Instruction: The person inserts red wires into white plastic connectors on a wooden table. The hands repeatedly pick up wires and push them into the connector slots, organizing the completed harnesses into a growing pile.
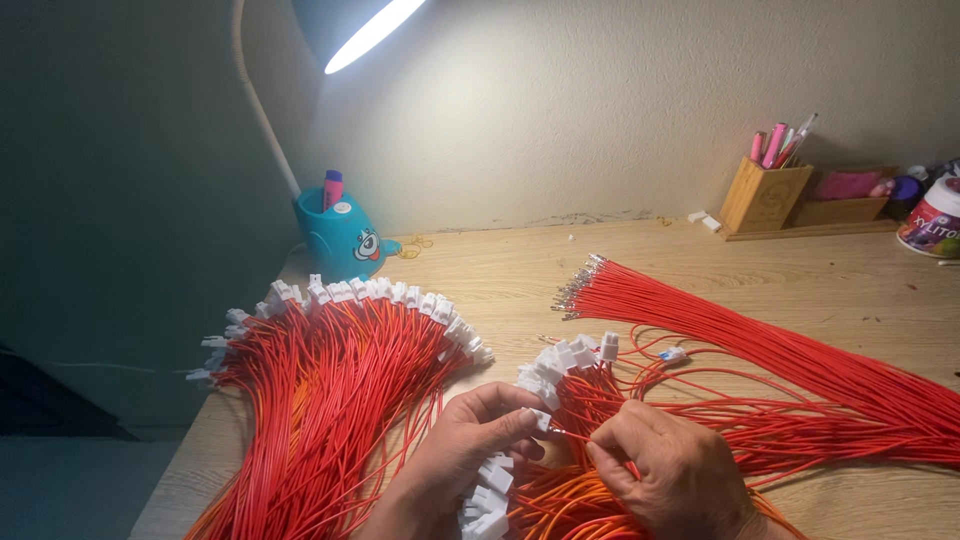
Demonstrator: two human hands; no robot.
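Left hand (470, 440) pinches white connector (541, 420); right hand (665, 475) holds red wire (575, 436).

Home desk used as a workbench

Shown by a desk lamp (372, 30), pen holder (765, 193) and heaped red wires (330, 400).

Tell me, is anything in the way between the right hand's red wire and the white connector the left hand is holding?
Nothing visible is. The right hand pinches a red wire whose tip points at the white connector in the left hand. The short gap between tip and connector looks open; the other wires lie below and to the sides.
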